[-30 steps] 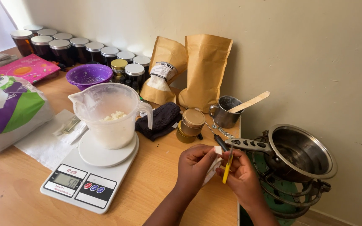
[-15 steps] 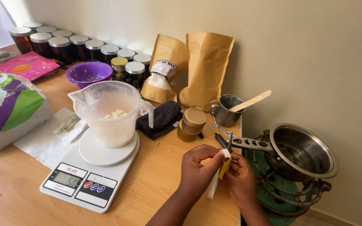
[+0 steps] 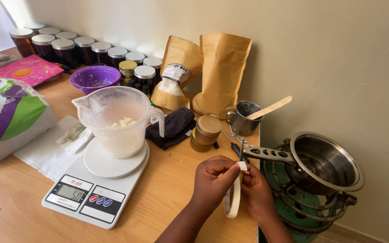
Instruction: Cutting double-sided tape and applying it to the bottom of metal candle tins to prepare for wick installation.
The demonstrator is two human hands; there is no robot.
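Wooden table (image 3: 167, 189) bears the scale (image 3: 96, 182) and jug (image 3: 115, 119) left of my hands. Left hand (image 3: 212, 177) and right hand (image 3: 256, 191), both right of the scale, pinch a white strip (image 3: 234, 198). Advice: peel slowly, keeping the strip taut.

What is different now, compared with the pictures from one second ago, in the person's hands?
The yellow tool seen earlier between the hands no longer shows. The left hand and right hand now pinch the top of a white strip, which hangs lower in a loop. The scale, jug and pan stayed put.
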